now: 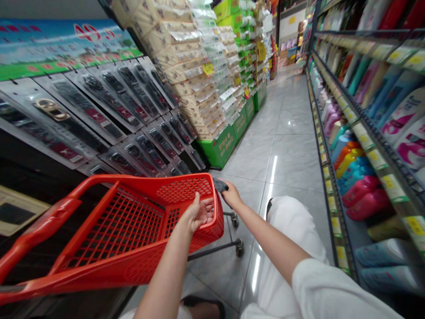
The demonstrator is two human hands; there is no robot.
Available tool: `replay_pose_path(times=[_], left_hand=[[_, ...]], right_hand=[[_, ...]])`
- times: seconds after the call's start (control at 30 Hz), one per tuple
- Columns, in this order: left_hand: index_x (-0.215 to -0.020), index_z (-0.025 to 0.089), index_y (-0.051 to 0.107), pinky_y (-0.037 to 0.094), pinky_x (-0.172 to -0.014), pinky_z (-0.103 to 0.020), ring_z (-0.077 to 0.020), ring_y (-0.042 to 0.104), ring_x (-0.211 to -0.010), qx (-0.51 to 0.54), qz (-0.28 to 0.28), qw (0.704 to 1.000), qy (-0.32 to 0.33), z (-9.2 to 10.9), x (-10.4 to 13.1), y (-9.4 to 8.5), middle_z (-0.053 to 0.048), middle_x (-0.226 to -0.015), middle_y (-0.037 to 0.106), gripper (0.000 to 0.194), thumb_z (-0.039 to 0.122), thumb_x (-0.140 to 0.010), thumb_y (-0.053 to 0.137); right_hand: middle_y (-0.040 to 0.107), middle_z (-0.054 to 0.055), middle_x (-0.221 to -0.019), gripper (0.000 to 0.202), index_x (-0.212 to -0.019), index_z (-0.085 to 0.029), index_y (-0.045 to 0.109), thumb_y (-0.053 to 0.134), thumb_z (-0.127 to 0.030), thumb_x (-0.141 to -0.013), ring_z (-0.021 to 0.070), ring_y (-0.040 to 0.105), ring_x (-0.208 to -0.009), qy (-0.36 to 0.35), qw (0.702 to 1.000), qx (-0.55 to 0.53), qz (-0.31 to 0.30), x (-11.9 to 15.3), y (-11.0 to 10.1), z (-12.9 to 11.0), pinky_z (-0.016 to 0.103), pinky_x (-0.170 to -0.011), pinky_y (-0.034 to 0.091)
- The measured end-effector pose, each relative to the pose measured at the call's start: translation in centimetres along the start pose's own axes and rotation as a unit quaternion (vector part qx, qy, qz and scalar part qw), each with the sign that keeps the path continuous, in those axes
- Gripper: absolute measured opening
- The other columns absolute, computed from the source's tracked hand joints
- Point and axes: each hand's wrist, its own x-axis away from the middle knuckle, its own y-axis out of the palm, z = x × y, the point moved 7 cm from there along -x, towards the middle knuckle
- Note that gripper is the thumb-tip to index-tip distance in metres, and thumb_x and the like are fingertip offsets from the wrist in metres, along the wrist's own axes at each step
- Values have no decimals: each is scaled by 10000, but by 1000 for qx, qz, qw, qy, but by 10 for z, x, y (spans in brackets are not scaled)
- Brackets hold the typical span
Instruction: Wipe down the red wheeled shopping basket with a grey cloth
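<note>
A red plastic shopping cart (133, 266) with lattice walls stands in front of me, its basket bare inside. My left hand (200, 212) reaches over its side into the narrow end of the basket. The palm is turned up and the fingers are extended beside the end wall; nothing shows in them. Just outside that same end, my right hand (231, 193) has its fingers closed around a small dark grey object (220, 184). The object sits against the cart's rim; whether it belongs to the cart I cannot tell.
Packaged belts (129, 88) hang on a rack at the left. Beyond them rise stacked packs (192, 79) on green bases (222, 146). Shelves of bottles (358, 173) line the right. A grey tiled floor (285, 119) runs between, under the cart's wheels (239, 248).
</note>
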Motion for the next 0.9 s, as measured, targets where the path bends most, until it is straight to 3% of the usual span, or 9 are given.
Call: replay_pose_path(times=[0.1,0.23,0.3,0.37,0.47,0.57,0.67,0.77,0.9], left_hand=[[-1278,97,567,533,-545,-291,-214,678,-733,-19,9,1000,-7,-1,0,0,-204,-1018,660,813,658,-926,94],[-1305,118,560,531,-542,-288,-221,685,-754,-36,4,999,-6,-1,-2,1,-197,-1029,668,795,648,-934,98],[-1320,129,554,518,-531,-270,-220,687,-766,-39,-11,999,-3,-1,-1,3,-195,-1046,668,770,649,-937,134],[-1324,136,553,506,-524,-251,-210,687,-767,-43,-13,999,-2,-2,1,4,-190,-1059,666,756,647,-940,148],[-1317,136,555,481,-497,-227,-192,682,-743,-48,-4,999,-6,-4,5,4,-186,-1054,661,761,639,-944,123],[-1316,134,553,469,-471,-225,-192,678,-711,-46,5,999,-9,-4,6,5,-182,-1014,662,759,632,-947,116],[-1320,127,549,491,-488,-243,-199,681,-709,-43,15,999,-5,-3,6,4,-182,-997,665,743,625,-951,140],[-1330,121,537,533,-551,-277,-209,690,-743,-36,14,999,-1,-2,6,5,-191,-1032,665,725,617,-955,164],[-1332,110,519,560,-599,-322,-222,694,-758,-31,9,999,5,-1,9,7,-198,-1045,662,718,615,-954,176]], right_hand=[[692,17,-1178,626,-1092,-241,736,438,-20,-588,186,596,-1155,-17,999,-37,-25,18,15,7,368,-1106,392],[640,10,-1248,678,-1190,-293,697,450,-28,-618,178,574,-1191,-59,997,-30,-44,73,7,9,336,-1098,400],[637,18,-1233,652,-1201,-303,690,477,-40,-644,183,583,-1171,-67,996,-17,-55,85,3,8,333,-1076,421],[654,27,-1185,617,-1165,-290,710,483,-41,-649,185,600,-1134,-61,997,-5,-45,76,3,6,338,-1060,437],[695,28,-1121,587,-1096,-258,740,464,-31,-630,192,620,-1095,-33,999,13,-16,40,10,3,362,-1063,440],[700,7,-1186,608,-1125,-256,727,452,-37,-629,195,607,-1162,-32,999,-1,-26,21,17,0,386,-1110,404],[652,-35,-1296,671,-1221,-282,676,449,-54,-631,181,547,-1278,-57,993,-47,-93,42,16,8,394,-1173,324],[675,-28,-1261,629,-1200,-271,687,469,-90,-638,200,567,-1265,-20,989,-57,-135,74,5,37,429,-1171,323],[744,41,-1110,484,-1066,-201,735,510,-135,-643,249,662,-1100,90,995,-39,-19,72,-15,72,460,-1077,433]])
